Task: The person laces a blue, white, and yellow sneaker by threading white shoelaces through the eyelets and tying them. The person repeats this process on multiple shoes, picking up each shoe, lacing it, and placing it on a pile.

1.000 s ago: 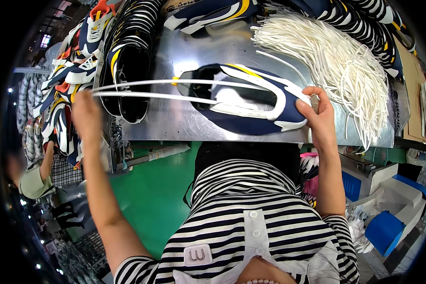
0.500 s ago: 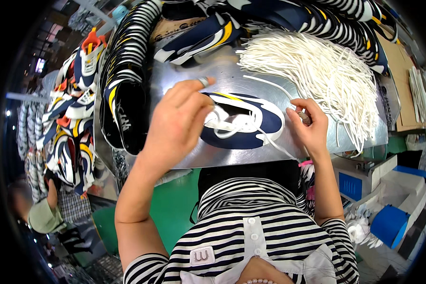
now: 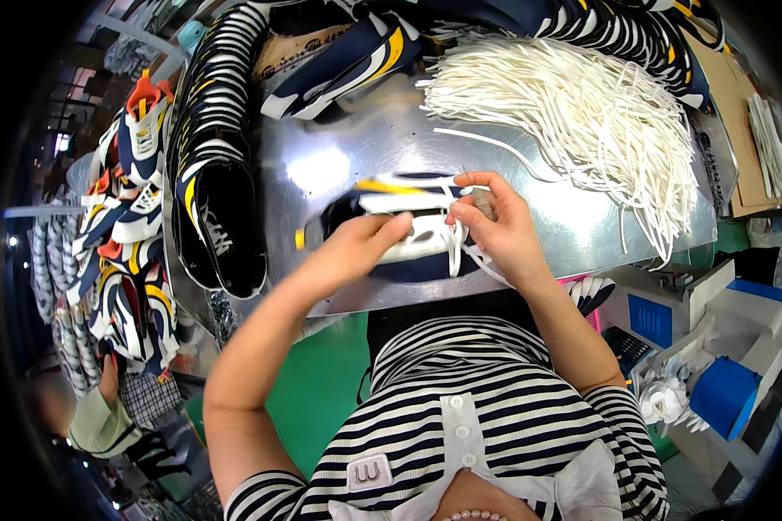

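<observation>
A navy, white and yellow shoe upper (image 3: 417,268) lies sideways on the metal tabletop in front of me. My left hand (image 3: 365,247) grips its near side, thumb on the white eyelet part and the other fingers partly hidden. Above the toe half, my right hand (image 3: 502,227) pinches a white shoelace (image 3: 455,250) between thumb and forefinger; one of its fingers wears a brownish wrap. The lace crosses the eyelet part, and an end trails beneath the right hand. Motion blurs the upper.
A big heap of white laces (image 3: 565,104) covers the right back, one loose lace (image 3: 487,141) reaching out from it. Nested uppers (image 3: 213,113) line the left edge, with more uppers (image 3: 356,69) at the back. Far left, a person (image 3: 100,425) is beside hanging shoes (image 3: 135,208).
My right hand has moved left to the upper and pinches the lace there. My left hand has come down from above onto the upper's near side. The upper has shifted left and turned.
</observation>
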`<state>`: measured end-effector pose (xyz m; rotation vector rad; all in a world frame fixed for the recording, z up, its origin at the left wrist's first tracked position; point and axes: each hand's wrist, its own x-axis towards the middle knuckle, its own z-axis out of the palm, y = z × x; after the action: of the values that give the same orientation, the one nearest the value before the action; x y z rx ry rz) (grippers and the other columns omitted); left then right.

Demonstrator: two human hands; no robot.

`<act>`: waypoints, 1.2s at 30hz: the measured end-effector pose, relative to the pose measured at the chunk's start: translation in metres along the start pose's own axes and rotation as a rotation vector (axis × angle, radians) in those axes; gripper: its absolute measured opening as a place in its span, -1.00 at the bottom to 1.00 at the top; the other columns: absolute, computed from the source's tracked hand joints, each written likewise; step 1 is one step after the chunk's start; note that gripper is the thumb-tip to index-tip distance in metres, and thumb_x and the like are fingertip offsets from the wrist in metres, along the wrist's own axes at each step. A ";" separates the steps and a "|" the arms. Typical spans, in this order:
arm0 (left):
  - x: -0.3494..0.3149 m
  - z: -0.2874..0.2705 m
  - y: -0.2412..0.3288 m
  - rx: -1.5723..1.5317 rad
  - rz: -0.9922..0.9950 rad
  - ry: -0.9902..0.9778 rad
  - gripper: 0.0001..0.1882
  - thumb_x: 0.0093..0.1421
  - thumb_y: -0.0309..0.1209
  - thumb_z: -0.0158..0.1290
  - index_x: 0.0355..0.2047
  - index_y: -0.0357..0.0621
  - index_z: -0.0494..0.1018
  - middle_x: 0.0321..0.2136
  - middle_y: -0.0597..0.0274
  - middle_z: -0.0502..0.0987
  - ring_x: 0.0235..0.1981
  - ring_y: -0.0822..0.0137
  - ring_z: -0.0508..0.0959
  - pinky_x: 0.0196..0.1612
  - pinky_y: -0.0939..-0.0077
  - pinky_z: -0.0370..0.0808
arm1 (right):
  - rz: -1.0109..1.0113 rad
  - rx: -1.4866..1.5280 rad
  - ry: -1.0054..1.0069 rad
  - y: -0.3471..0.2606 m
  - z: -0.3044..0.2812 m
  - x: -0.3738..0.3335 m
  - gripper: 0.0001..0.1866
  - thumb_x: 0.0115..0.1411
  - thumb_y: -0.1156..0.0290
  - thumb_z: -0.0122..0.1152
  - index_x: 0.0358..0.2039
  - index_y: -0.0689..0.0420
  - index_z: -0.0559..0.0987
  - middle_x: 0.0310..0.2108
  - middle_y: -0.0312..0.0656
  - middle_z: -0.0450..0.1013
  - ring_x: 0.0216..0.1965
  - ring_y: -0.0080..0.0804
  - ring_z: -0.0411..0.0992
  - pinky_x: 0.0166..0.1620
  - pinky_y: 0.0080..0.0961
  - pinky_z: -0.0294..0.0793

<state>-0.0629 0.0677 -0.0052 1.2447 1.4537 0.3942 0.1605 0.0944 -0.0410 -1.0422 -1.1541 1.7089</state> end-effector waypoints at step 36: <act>-0.005 0.065 -0.005 -0.449 0.238 0.358 -0.74 0.17 -0.43 0.25 -0.16 -0.30 0.56 -0.23 0.29 0.63 -0.23 0.50 0.61 -0.19 0.61 0.52 | -0.304 -0.681 -0.051 -0.019 -0.006 -0.035 -0.88 0.23 0.49 0.22 -0.26 0.23 0.49 -0.44 -0.03 0.54 -0.41 -0.15 0.56 -0.36 -0.41 0.49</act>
<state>-0.0096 0.0369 -0.0274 1.0112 1.4064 1.0878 0.1805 0.0688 -0.0173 -1.1360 -1.8901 1.1219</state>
